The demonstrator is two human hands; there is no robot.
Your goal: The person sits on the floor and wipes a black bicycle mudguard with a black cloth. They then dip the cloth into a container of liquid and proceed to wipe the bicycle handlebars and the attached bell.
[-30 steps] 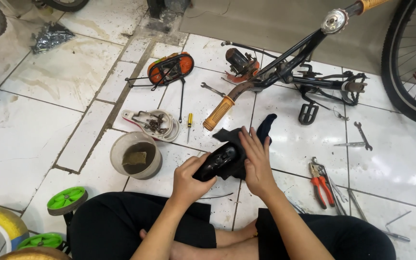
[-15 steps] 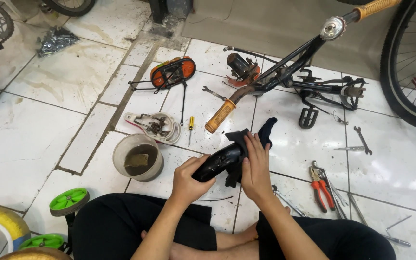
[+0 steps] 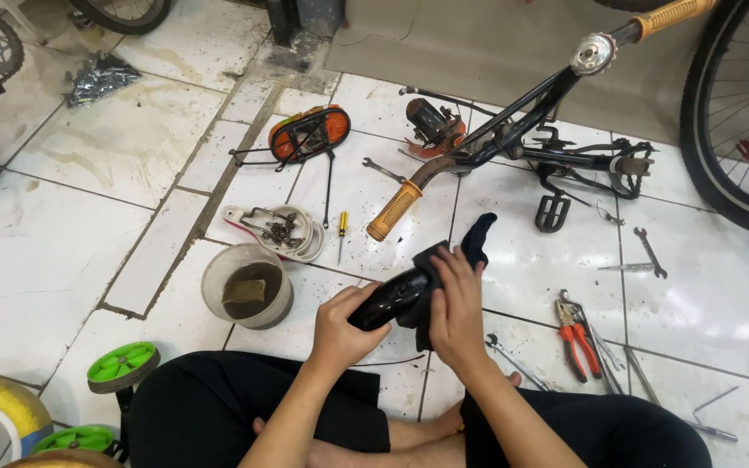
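Note:
I sit on a white tiled floor with my legs crossed. My left hand [image 3: 346, 323] grips the near end of a glossy black curved bicycle part [image 3: 389, 299], held above my lap. My right hand [image 3: 455, 305] presses a dark cloth [image 3: 476, 237] flat against the far side of that part, fingers spread over it. The cloth's loose end sticks up beyond my fingers. A small bicycle frame [image 3: 513, 130] with orange handlebar grips [image 3: 394, 211] lies on the floor just beyond my hands.
A plastic tub of murky liquid [image 3: 247, 285] stands left of my hands, a dish of small metal parts [image 3: 281, 230] and a yellow-handled screwdriver [image 3: 341, 234] behind it. Red pliers [image 3: 575, 327] and wrenches [image 3: 649, 250] lie to the right. Green training wheels [image 3: 121, 365] sit at lower left; a large wheel [image 3: 730, 130] stands at right.
My right hand has slid the cloth along the black part, while my left hand has tilted the part slightly. The view has shifted a little.

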